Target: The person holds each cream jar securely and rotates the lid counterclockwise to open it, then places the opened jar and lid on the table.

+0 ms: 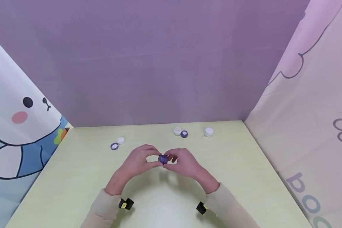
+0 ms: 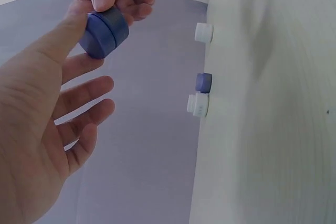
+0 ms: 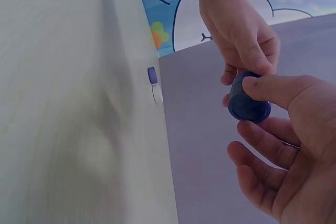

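A small blue-purple jar (image 1: 163,159) is held above the table between both hands. My left hand (image 1: 139,161) pinches one end of it between thumb and index finger. From the other side my right hand (image 1: 183,162) grips the other end with thumb and fingers. A seam runs round the jar (image 2: 105,32) in the left wrist view, between its two parts. The right wrist view has the jar's round end (image 3: 249,108) tilted toward the camera, with the right thumb over its side. The left hand's other fingers are spread away from it.
Farther back stand an open white jar (image 1: 177,131) with a threaded neck, a purple jar (image 1: 184,134) touching it, and another white jar (image 1: 208,132) to the right. A purple lid (image 1: 114,146) and a white lid (image 1: 121,140) lie at the left. Purple cloth (image 1: 159,63) hangs behind the table.
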`<state>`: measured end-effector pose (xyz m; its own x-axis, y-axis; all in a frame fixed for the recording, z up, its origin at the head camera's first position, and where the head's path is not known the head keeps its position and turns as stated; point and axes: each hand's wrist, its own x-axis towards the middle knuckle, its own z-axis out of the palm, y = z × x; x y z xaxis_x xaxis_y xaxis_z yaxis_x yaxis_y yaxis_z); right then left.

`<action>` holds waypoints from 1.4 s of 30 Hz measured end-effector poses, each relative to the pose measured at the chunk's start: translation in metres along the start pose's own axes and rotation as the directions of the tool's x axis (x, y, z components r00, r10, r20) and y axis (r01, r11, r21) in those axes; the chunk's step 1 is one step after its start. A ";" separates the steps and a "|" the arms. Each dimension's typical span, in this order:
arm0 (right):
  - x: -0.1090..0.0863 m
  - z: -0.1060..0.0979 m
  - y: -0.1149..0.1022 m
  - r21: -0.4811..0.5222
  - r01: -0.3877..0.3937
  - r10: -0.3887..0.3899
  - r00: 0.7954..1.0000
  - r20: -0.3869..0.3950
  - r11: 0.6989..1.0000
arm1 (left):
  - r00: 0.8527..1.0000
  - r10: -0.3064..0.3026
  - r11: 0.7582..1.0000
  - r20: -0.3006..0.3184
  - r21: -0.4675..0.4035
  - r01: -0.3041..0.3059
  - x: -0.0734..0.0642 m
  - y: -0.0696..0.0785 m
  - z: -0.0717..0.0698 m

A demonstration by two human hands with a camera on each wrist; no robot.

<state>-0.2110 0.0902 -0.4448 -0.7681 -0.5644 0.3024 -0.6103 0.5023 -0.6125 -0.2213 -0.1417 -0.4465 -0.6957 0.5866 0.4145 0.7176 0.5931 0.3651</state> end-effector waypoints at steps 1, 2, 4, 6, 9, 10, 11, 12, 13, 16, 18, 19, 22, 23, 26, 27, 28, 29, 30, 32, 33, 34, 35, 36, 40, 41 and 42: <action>0.000 0.000 -0.001 -0.016 0.002 -0.002 1.000 -0.005 1.000 | 1.000 -0.007 1.000 -0.007 0.010 0.007 0.000 0.000 0.001; 0.001 0.000 -0.002 -0.028 0.004 -0.004 1.000 -0.011 1.000 | 1.000 -0.014 1.000 -0.012 0.022 0.015 0.001 -0.001 0.001; 0.001 0.000 -0.004 -0.050 0.008 -0.009 1.000 -0.022 0.999 | 0.999 -0.026 0.999 -0.021 0.044 0.027 0.001 0.000 0.001; 0.002 0.000 -0.004 -0.073 0.012 -0.014 0.999 -0.030 0.997 | 0.999 -0.038 0.997 -0.026 0.062 0.040 0.002 0.001 0.002; 0.002 0.001 -0.002 -0.075 0.005 -0.006 1.000 -0.023 0.997 | 0.998 -0.064 0.995 -0.018 0.071 0.065 0.001 0.002 0.002; 0.002 0.001 -0.002 -0.074 0.001 -0.003 1.000 -0.019 0.997 | 0.997 -0.073 0.995 -0.012 0.067 0.073 0.000 0.002 0.002; 0.002 0.002 -0.001 -0.071 -0.002 0.001 1.000 -0.016 0.997 | 0.997 -0.081 0.995 -0.008 0.058 0.081 -0.001 0.001 0.003; 0.001 0.002 -0.001 -0.068 -0.005 0.005 1.000 -0.014 0.998 | 0.996 -0.087 0.995 -0.006 0.048 0.087 -0.003 0.001 0.003; 0.001 0.002 0.000 -0.063 -0.010 0.009 1.000 -0.013 0.998 | 0.996 -0.091 0.995 -0.005 0.029 0.091 -0.004 0.000 0.003; 0.001 0.001 0.000 -0.043 -0.022 0.022 1.000 -0.013 0.999 | 0.996 -0.086 0.993 0.009 -0.077 0.086 -0.008 -0.001 0.003; 0.000 0.000 0.000 -0.029 -0.032 0.031 0.999 -0.014 0.999 | 0.997 -0.069 0.985 0.021 -0.154 0.072 -0.009 -0.002 0.003; 0.000 0.000 0.000 -0.020 -0.038 0.038 0.999 -0.013 0.999 | 0.998 -0.058 0.979 0.028 -0.194 0.062 -0.010 -0.002 0.002; 0.000 -0.001 -0.001 0.004 -0.053 0.053 0.999 -0.003 0.999 | 0.998 -0.033 0.965 0.049 -0.258 0.045 -0.011 -0.002 -0.001; 0.000 -0.001 -0.001 0.014 -0.057 0.057 0.998 0.002 0.998 | 0.998 -0.028 0.963 0.054 -0.268 0.041 -0.011 -0.003 -0.001; 0.000 -0.002 -0.001 0.041 -0.057 0.056 0.998 0.020 0.998 | 0.998 -0.024 0.957 0.066 -0.288 0.042 -0.010 -0.004 -0.003; -0.001 -0.002 0.000 0.048 -0.056 0.054 0.998 0.025 0.997 | 0.998 -0.023 0.955 0.066 -0.293 0.042 -0.010 -0.004 -0.003; 0.000 -0.002 0.000 0.052 -0.049 0.048 0.999 0.027 0.997 | 0.998 -0.021 0.952 0.065 -0.302 0.039 -0.009 -0.005 -0.002; 0.000 -0.001 0.000 0.055 -0.043 0.042 0.999 0.029 0.998 | 0.998 -0.011 0.949 0.061 -0.314 0.030 -0.008 -0.005 -0.002; 0.000 -0.001 0.001 0.057 -0.038 0.036 0.999 0.030 0.998 | 0.998 -0.003 0.944 0.059 -0.329 0.022 -0.008 -0.006 -0.002; -0.001 -0.001 0.002 0.057 -0.028 0.026 0.999 0.030 0.998 | 0.998 0.005 0.936 0.056 -0.351 0.015 -0.006 -0.006 0.000; -0.001 -0.001 0.002 0.056 -0.023 0.022 0.999 0.029 0.998 | 0.998 0.006 0.933 0.056 -0.360 0.015 -0.006 -0.007 0.001; -0.001 -0.001 0.002 0.055 -0.017 0.016 1.000 0.027 0.998 | 0.998 0.005 0.931 0.055 -0.365 0.015 -0.006 -0.007 0.002; -0.001 -0.001 0.003 0.053 -0.014 0.013 1.000 0.024 0.998 | 0.999 0.001 0.931 0.054 -0.365 0.019 -0.006 -0.007 0.002; -0.002 -0.001 0.002 0.050 -0.010 0.009 1.000 0.020 0.999 | 0.999 -0.011 0.932 0.052 -0.360 0.029 -0.006 -0.006 0.003; -0.004 0.001 0.000 0.026 0.009 -0.009 1.000 -0.006 1.000 | 0.998 -0.062 0.945 0.018 -0.322 0.065 -0.006 -0.004 0.007; -0.004 0.001 -0.001 0.018 0.013 -0.013 1.000 -0.015 1.000 | 0.997 -0.078 0.947 0.010 -0.312 0.077 -0.006 -0.003 0.008; -0.005 0.001 -0.002 0.010 0.014 -0.014 1.000 -0.022 1.000 | 0.996 -0.093 0.947 0.003 -0.307 0.089 -0.006 -0.003 0.009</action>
<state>-0.2060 0.0915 -0.4459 -0.7635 -0.5571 0.3266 -0.6192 0.4880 -0.6152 -0.2195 -0.1419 -0.4571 -0.7595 0.5306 0.3765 0.6275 0.4447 0.6391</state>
